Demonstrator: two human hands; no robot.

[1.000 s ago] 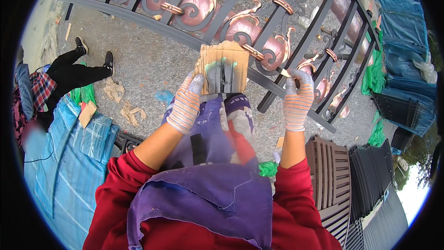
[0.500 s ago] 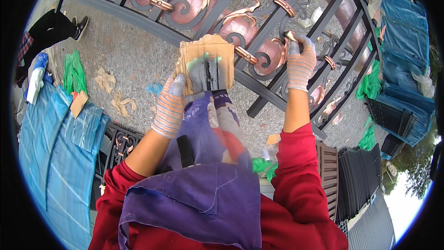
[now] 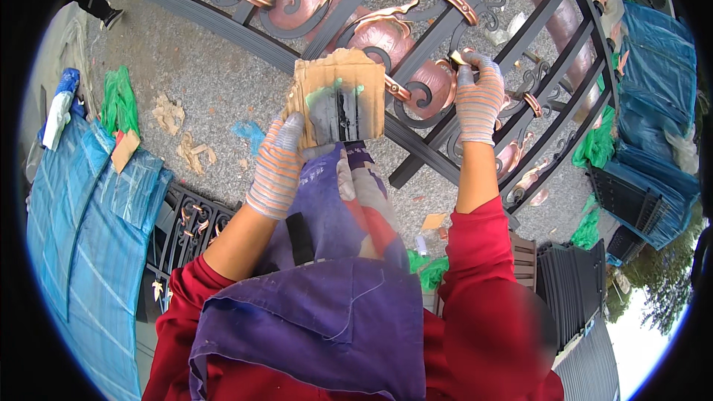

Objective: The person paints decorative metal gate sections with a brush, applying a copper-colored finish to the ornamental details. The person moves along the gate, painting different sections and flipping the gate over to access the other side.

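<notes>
My left hand (image 3: 275, 167), in a striped knit glove, grips the lower left edge of a torn piece of cardboard (image 3: 371, 96). Black paint and light green smears cover the middle of the cardboard. Over the dark metal gate (image 3: 427, 18), my right hand (image 3: 479, 108) wears a matching glove and pinches a small gold-and-dark piece (image 3: 457, 58) between thumb and fingers. Its exact kind is too small to make out. Near those fingers are black scrolls and a copper-coloured collar (image 3: 533, 104). Pinkish wrapped round shapes (image 3: 432, 89) show behind the bars.
Blue plastic sheeting (image 3: 89, 230) covers stacks at left, and more sheeting (image 3: 657, 67) lies at right. Green plastic (image 3: 119, 100) and torn cardboard scraps (image 3: 194, 156) lie on the rough ground. Dark stacked panels (image 3: 568, 289) stand at lower right. A person's leg (image 3: 93, 0) shows at upper left.
The person at upper left has moved mostly out of view. My right hand has tilted the small piece slightly by the bars. The cardboard stays in my left hand.
</notes>
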